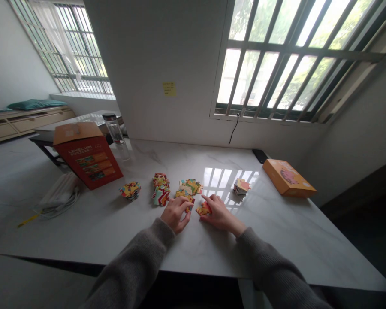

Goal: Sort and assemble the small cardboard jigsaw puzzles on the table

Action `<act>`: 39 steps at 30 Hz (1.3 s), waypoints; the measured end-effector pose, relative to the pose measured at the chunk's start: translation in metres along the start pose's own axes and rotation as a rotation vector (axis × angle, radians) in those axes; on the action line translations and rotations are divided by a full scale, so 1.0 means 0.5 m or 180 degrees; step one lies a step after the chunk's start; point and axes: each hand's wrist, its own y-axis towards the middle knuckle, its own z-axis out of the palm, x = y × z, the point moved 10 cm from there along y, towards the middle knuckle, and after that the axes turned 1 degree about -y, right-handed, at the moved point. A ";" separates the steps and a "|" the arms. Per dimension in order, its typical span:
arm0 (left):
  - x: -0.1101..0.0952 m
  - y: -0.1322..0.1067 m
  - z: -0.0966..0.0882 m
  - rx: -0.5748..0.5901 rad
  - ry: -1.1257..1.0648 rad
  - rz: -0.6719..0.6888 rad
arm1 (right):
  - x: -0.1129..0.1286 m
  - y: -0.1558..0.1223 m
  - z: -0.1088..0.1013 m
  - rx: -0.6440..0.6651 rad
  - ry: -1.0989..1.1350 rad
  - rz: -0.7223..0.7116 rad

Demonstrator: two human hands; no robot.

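On a white marble desk (83, 231), the left hand (177, 214) curls its fingers (182, 205) down onto a jigsaw piece (188, 208) (mostly hidden); just right, the right hand (220, 214) lies open, touching red-and-yellow pieces (203, 210).

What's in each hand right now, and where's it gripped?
No clear hold: the left hand lies over a jigsaw piece, the right hand touches orange pieces on the table; a grip cannot be told.
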 end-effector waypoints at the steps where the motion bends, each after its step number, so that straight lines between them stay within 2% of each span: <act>1: -0.001 0.001 0.003 0.0025 0.0011 -0.0013 | 0.000 -0.003 -0.004 -0.0044 0.0043 -0.0016; 4: -0.006 0.004 0.019 0.0154 0.0036 0.0010 | 0.019 -0.012 -0.013 -0.0182 0.0346 -0.0204; 7: -0.009 0.004 0.031 0.0253 0.0058 0.0091 | 0.038 -0.020 -0.019 -0.0224 0.1008 -0.0394; 11: -0.007 0.001 0.038 0.0322 0.0067 0.0154 | 0.028 -0.026 -0.032 -0.0332 0.1901 -0.0209; 15: -0.012 0.001 0.042 0.0431 -0.0053 0.0228 | 0.051 -0.030 -0.020 0.0125 0.2847 -0.0293; 19: -0.019 0.003 0.037 0.0444 -0.0295 0.0238 | 0.073 -0.035 -0.023 0.0339 0.3119 -0.0414; 28: -0.025 -0.002 0.039 0.0458 -0.0511 0.0282 | 0.098 -0.045 -0.034 0.0665 0.3150 -0.0550; 30: -0.018 0.001 0.033 0.0383 -0.0482 0.0189 | 0.086 -0.041 -0.044 0.0392 0.2904 -0.0532; 33: 0.002 0.006 0.018 0.0201 -0.0276 -0.0095 | 0.076 -0.043 -0.072 -0.0183 0.2071 -0.0662; 36: 0.013 0.006 0.016 0.0177 -0.0082 -0.0252 | 0.100 -0.052 -0.081 -0.0384 0.1283 -0.0998; 39: 0.013 0.003 0.021 0.0210 -0.0056 -0.0227 | 0.108 -0.054 -0.089 -0.0488 0.0886 -0.1101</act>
